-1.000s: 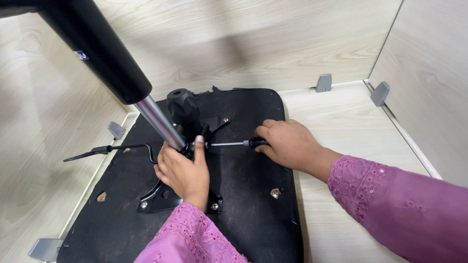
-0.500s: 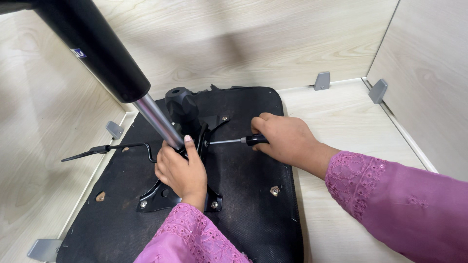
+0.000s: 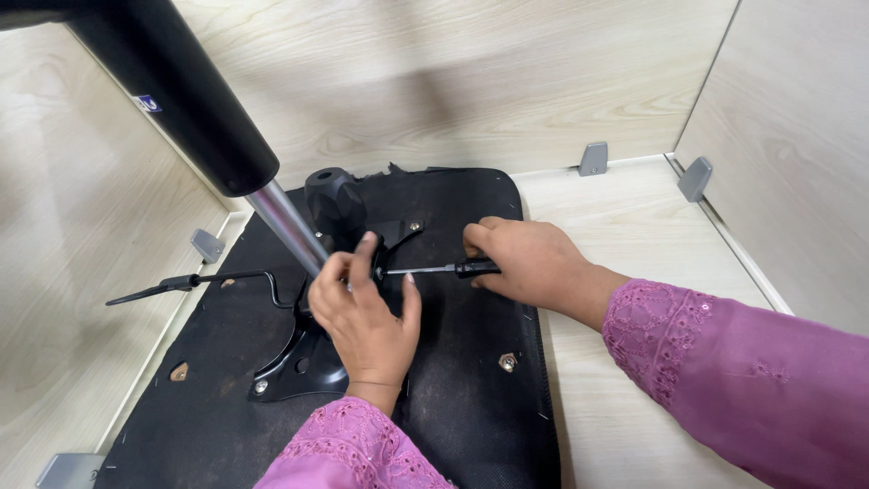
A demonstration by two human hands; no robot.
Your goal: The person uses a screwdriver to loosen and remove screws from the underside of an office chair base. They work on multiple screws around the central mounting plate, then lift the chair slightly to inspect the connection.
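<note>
Head view looks down on a black fabric-covered chair seat base lying upside down on the pale wooden tabletop, with a black metal mounting plate bolted at its middle and a black-and-silver gas lift cylinder rising from it. The right hand is closed around the black handle of a slim steel-shafted screwdriver, whose tip points left into the mechanism beside a black plastic knob. The left hand rests on the plate at the cylinder's foot, fingers loosely spread and gripping nothing, near a thin black bent lever.
</note>
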